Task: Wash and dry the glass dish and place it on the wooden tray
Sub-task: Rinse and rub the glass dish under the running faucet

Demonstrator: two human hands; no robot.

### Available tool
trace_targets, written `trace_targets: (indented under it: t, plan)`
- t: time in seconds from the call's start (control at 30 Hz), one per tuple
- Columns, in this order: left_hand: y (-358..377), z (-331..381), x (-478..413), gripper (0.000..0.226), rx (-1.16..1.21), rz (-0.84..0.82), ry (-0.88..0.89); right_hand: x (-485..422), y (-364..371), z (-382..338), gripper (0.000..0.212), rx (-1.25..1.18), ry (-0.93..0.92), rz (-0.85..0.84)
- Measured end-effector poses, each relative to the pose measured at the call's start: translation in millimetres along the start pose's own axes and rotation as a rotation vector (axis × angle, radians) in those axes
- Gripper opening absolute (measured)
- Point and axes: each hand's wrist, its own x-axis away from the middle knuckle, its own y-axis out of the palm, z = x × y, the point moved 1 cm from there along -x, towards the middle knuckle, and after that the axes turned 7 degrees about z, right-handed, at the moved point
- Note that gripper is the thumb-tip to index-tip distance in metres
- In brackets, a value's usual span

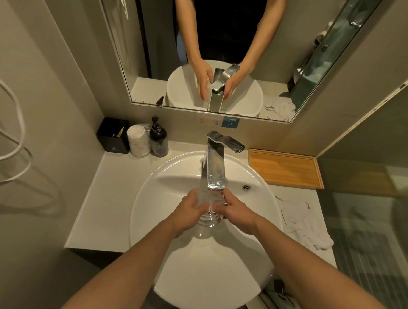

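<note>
Over the middle of the white round basin [176, 270] I hold a clear glass dish [208, 219] between both hands. My left hand [190, 213] grips its left side and my right hand [235, 212] grips its right side. Water runs from the chrome faucet [215, 168] straight onto the glass. The empty wooden tray [286, 167] lies on the counter to the right of the faucet. A crumpled white towel [302, 222] lies on the counter in front of the tray.
At the back left of the counter stand a black box [113, 136], a wrapped white roll [138, 140] and a dark pump bottle [158, 139]. A mirror [215, 46] hangs above the faucet. A glass shower wall [379, 227] borders the counter on the right.
</note>
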Motion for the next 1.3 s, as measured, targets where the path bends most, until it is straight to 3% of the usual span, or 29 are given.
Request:
trace_targets:
  t: [0.2,0.33,0.57,0.73,0.93,1.13,1.3]
  plan:
    - [0,6,0,0.043,0.003,-0.003,0.006,0,-11,-7,0.055,0.141,-0.064,-0.046]
    - [0,10,-1,0.029,0.024,0.045,0.017,-3,-12,3,0.058,0.092,0.016,-0.042]
    - [-9,18,-1,0.029,-0.251,-0.032,0.057,-4,-15,6,0.060,0.132,-0.056,-0.024]
    - [-9,16,-1,0.022,-0.210,-0.007,0.022,-2,-12,16,0.057,0.082,-0.001,-0.017]
    - [-8,23,1,0.046,-0.355,-0.068,0.078,0,-15,4,0.054,0.176,-0.056,-0.060]
    - [-4,21,6,0.034,-0.256,-0.001,0.017,2,-15,15,0.056,0.056,-0.002,0.015]
    - [-6,27,9,0.055,-0.368,-0.116,0.030,5,-17,6,0.057,0.115,-0.059,-0.014]
